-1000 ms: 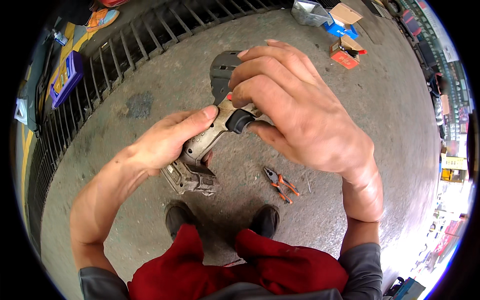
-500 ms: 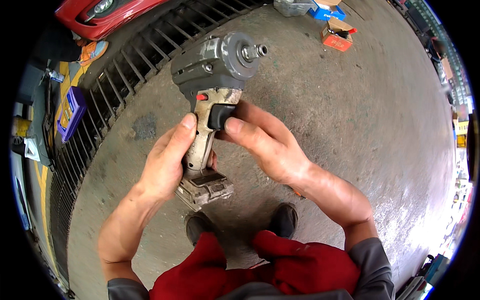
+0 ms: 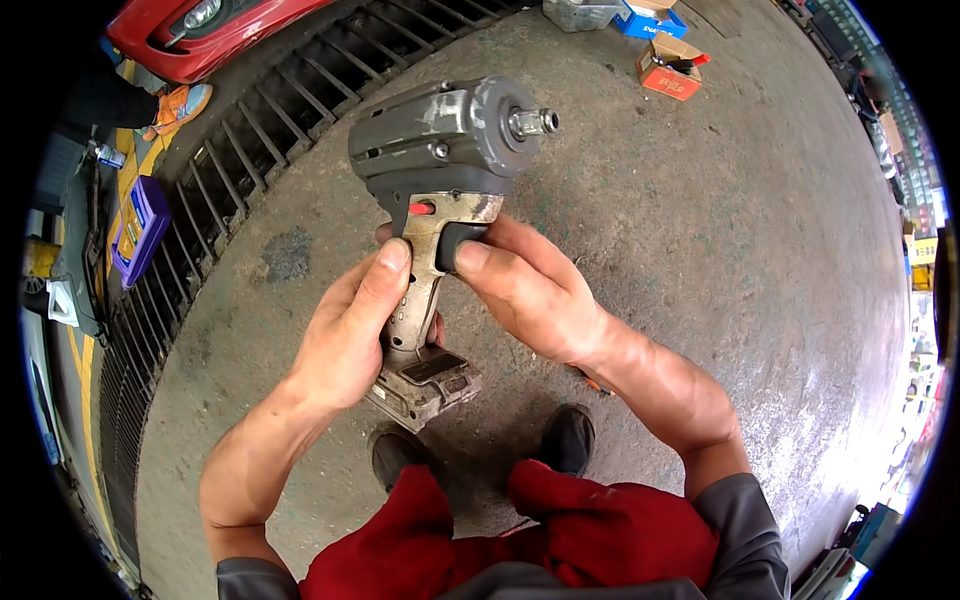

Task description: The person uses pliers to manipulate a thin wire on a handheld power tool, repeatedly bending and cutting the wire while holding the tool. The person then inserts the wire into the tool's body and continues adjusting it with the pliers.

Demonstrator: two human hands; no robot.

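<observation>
A worn cordless impact wrench (image 3: pixel 430 130) with a dark grey head and a grimy cream handle is held upright in front of me. Its square drive (image 3: pixel 535 122) points right. My left hand (image 3: pixel 340 335) is wrapped round the handle, thumb along its rear side; most of the fingers are hidden behind it. From the right, my right hand (image 3: pixel 545 300) grips the black trigger (image 3: pixel 455 242) with the thumb on its near side and the fingers partly hidden beyond it. A red switch (image 3: pixel 421 209) shows above the trigger. The handle widens into a dirty foot (image 3: pixel 428 388) at the bottom.
A floor grating (image 3: pixel 245 140) curves along the left, near a red car (image 3: pixel 240 35) and another person's orange shoe (image 3: pixel 182 106). A purple case (image 3: pixel 145 230) lies beyond the grating. An open orange box (image 3: pixel 670 78) and blue box (image 3: pixel 648 22) stand far off. My shoes (image 3: pixel 568 440) are below.
Both hands have shifted the impact wrench slightly right and toward me. Its head has turned a little, so more of its side shows. The grip looks much the same.
</observation>
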